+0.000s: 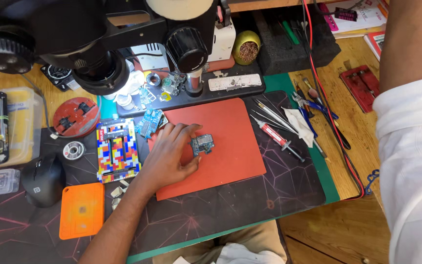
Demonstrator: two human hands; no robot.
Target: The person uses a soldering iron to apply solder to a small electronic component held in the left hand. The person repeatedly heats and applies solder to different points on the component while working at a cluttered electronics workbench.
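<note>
- One hand is at work: the left hand (168, 155) comes in from the lower left and rests on the red mat (230, 161), which lies on the dark table (250, 205)
- Its grip pinches the small circuit board (202, 144); the thumb comes at the board from below and the fingertips (191, 129) curl over its left and upper edges, so the board sits at the right-hand end of the hand, just past the fingers
- The board lies flat near the middle of the mat, roughly squarish, a little longer up the frame than across, with its right side bare and free of the hand
- The right hand is not in view; only a white sleeve (411, 161) and an upper arm fill the right edge, well apart from the board, so the left hand is much the nearer
- Above and to the left of the hand hangs the black microscope head (94, 54), its lens well apart from the board, up and to the left
- Just left of the hand stand a multicoloured board holder (117, 149) and a second, blue circuit board (150, 122)
- To the right of the mat lie tweezers (274, 116) and a red-banded syringe (277, 139), near the board's free side but not touching it
</note>
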